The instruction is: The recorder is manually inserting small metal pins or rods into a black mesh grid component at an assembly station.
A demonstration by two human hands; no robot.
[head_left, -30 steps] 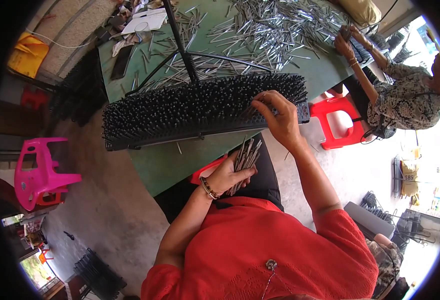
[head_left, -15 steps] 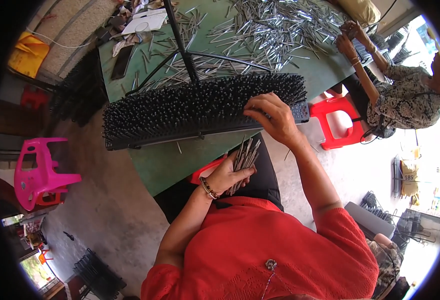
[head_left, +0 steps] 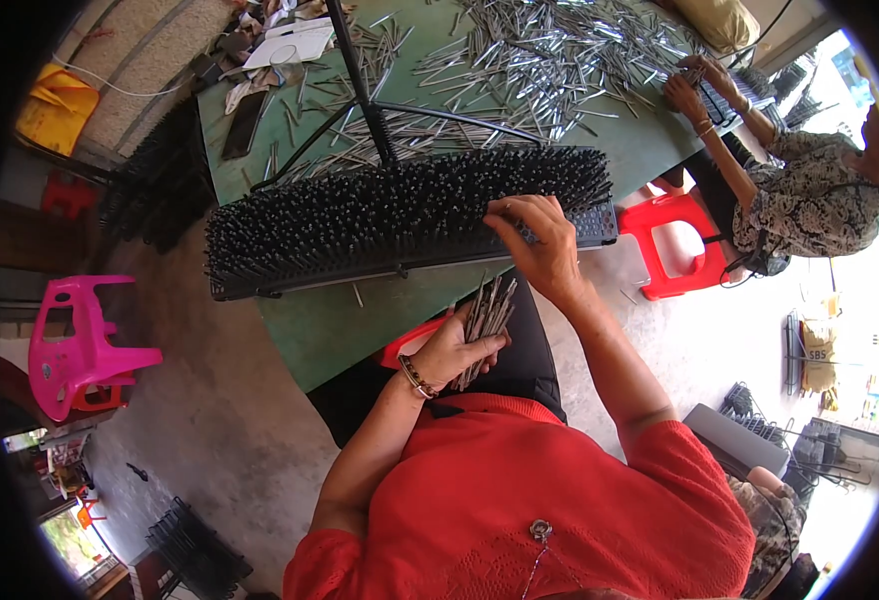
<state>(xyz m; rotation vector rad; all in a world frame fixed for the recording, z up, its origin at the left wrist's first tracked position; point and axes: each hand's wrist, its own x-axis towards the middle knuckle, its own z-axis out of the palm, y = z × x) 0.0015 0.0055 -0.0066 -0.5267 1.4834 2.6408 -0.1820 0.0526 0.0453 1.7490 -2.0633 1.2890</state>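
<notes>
A bundle of thin grey metal rods (head_left: 488, 322) is gripped in my left hand (head_left: 463, 352), close to my lap. My right hand (head_left: 545, 245) is at the front right part of a long black block (head_left: 360, 215), densely set with upright dark pins like a broad brush. The thumb and fingers of that hand are bent together among the pin tops; what they pinch, if anything, is too small to make out. At the block's right end, a flat strip with small holes (head_left: 597, 222) shows bare of pins.
Many loose metal rods (head_left: 560, 60) lie piled on the green table (head_left: 320, 340). A black metal stand (head_left: 370, 110) rises behind the block. A phone (head_left: 246, 124) lies at left. Another person (head_left: 810, 195) works at the far right, near a red stool (head_left: 672, 245).
My right hand has shifted slightly down and toward me, its fingers still drawn together. My left hand with the rods stays put. The other person's hands have moved a little.
</notes>
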